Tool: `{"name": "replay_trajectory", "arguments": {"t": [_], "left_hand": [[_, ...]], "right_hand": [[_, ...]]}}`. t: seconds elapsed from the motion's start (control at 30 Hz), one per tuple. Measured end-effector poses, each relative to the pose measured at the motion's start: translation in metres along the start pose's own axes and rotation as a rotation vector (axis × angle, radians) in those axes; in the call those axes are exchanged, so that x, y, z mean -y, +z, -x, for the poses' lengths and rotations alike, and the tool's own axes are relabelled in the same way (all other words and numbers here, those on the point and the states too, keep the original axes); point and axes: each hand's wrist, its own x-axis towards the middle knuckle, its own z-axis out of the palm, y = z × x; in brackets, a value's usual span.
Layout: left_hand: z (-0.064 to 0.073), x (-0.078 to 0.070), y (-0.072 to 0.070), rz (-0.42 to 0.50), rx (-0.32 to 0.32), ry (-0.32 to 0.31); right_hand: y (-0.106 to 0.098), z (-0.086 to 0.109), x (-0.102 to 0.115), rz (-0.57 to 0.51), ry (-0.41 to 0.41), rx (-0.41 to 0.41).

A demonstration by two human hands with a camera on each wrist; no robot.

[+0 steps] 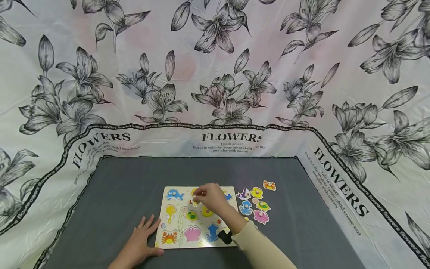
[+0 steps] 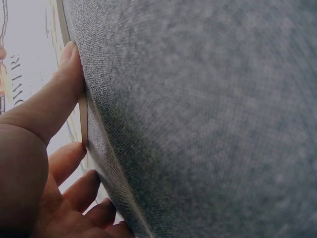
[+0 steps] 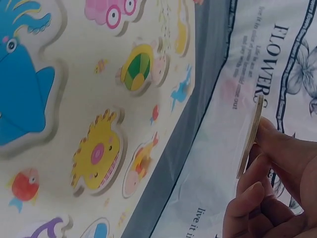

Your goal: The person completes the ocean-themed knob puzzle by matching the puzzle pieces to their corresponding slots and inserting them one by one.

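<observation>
My right hand is over the upper middle of a cream wooden puzzle board. Its thumb and fingers pinch a thin flat puzzle piece, seen edge-on in the right wrist view, so its picture is hidden. My left hand lies at the board's left edge, fingers spread, with the thumb by the near corner; in the left wrist view the fingertips touch the board's edge. Sea animals show on the board, among them a blue whale, a seahorse, a turtle and a crab.
Several loose knobbed pieces lie right of the board, among them a crab, a turtle, a blue squid and a pink piece. Grey cloth covers the table. Flower-printed fabric rises behind it.
</observation>
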Motion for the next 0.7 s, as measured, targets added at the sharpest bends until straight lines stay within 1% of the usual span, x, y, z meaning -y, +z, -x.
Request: {"name": "replay_trajectory", "arguments": {"t": [0.2,0.37,0.5,0.6,0.7], "left_hand": [[0.001,0.002,-0.002,-0.005,-0.006,0.001],[0.002,0.005,-0.003,-0.01,-0.016,-0.002],[0.001,0.006,-0.001,-0.014,-0.01,0.004],[-0.001,0.005,0.0,-0.012,-0.002,0.004],[-0.001,0.004,-0.001,-0.007,0.0,0.0]], "right_hand": [[0.012,-0.005,0.009,-0.005,-0.016,0.024],[0.022,-0.008,0.021,0.018,-0.038,0.038],[0.028,-0.007,0.026,0.054,-0.026,0.057],[0.031,-0.007,0.028,0.061,-0.009,0.064],[0.034,-0.008,0.029,0.057,-0.014,0.065]]}}
